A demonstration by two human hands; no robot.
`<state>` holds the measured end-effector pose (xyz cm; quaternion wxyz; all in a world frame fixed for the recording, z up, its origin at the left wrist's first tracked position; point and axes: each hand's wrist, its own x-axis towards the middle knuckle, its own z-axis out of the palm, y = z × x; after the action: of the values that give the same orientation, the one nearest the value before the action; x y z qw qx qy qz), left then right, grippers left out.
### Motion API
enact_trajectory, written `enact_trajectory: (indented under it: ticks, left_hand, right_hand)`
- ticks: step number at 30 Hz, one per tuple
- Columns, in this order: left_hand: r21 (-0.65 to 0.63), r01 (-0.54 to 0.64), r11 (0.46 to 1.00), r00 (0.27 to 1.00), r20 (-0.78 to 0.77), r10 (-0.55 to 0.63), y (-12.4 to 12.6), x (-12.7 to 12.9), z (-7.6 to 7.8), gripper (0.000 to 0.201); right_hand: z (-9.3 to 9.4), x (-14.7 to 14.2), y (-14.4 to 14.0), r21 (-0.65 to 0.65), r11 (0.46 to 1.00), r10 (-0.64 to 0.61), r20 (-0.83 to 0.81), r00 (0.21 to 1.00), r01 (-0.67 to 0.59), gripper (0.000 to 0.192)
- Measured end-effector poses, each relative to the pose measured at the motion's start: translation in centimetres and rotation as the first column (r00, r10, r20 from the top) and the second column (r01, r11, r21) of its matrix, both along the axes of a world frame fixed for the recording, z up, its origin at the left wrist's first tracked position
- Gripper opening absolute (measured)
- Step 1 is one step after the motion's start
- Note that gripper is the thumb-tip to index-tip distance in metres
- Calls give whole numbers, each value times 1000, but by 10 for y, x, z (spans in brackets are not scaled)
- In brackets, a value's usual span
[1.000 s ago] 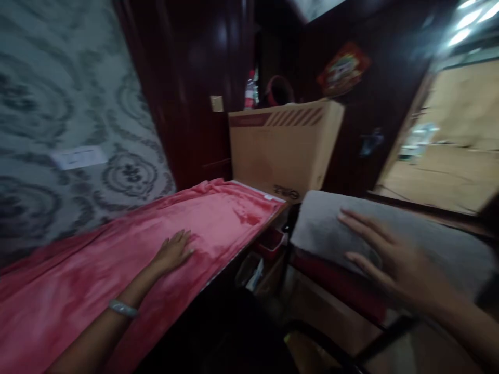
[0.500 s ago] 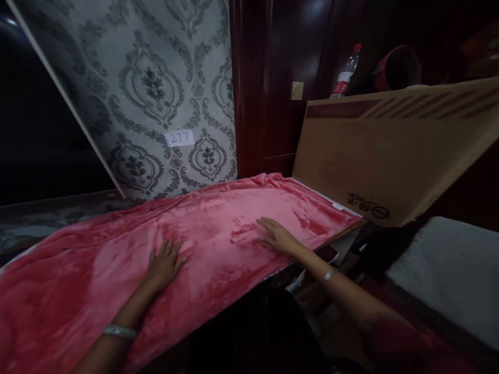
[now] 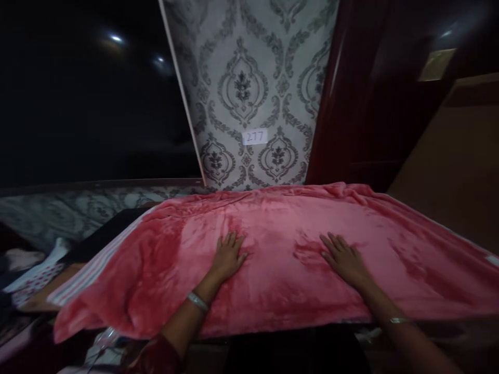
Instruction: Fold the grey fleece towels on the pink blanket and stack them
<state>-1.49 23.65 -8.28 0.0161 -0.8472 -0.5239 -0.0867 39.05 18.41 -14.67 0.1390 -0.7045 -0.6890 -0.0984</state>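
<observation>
A plush pink-red blanket point(image 3: 273, 270) is spread over a table-like surface in front of me, its near edge hanging along the front. My left hand point(image 3: 227, 257) lies palm down on it, left of the middle, with the fingers spread. To the right, my right hand point(image 3: 345, 258) rests flat on the same cloth, fingers stretched out. Neither hand grips anything. Darker brushed patches mark the pile around both hands. Folds bunch along the blanket's far edge, and a striped cloth point(image 3: 99, 265) shows beneath its left side.
A large dark screen point(image 3: 86, 98) stands behind at the left. Patterned wallpaper point(image 3: 241, 62) bears a paper label point(image 3: 254, 136) reading 277. On the right, a cardboard box point(image 3: 460, 166) leans beside dark red wood panelling point(image 3: 362, 104). Polka-dot fabric point(image 3: 37, 283) lies at far left.
My view has swung left, so the screen and the blanket's left end show more and the box less. Both hands stay flat on the blanket.
</observation>
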Motion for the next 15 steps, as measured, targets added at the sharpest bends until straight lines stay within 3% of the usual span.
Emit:
enact_trajectory:
  ticks: [8,11,15]
  left_hand:
    - [-13,-112,994,990,81,112,-8,-7,3,61]
    - [-79,-134,988,987,75,140,15,-25,18,49]
    - [-95,-253,963,959,108,263,76,-60,44,30]
  right_hand:
    - [-18,7,5,58,998,7,2,1000,-7,69]
    - [-22,9,6,52,998,24,13,1000,-24,72]
    - [-29,13,8,95,995,23,-16,1000,-21,73]
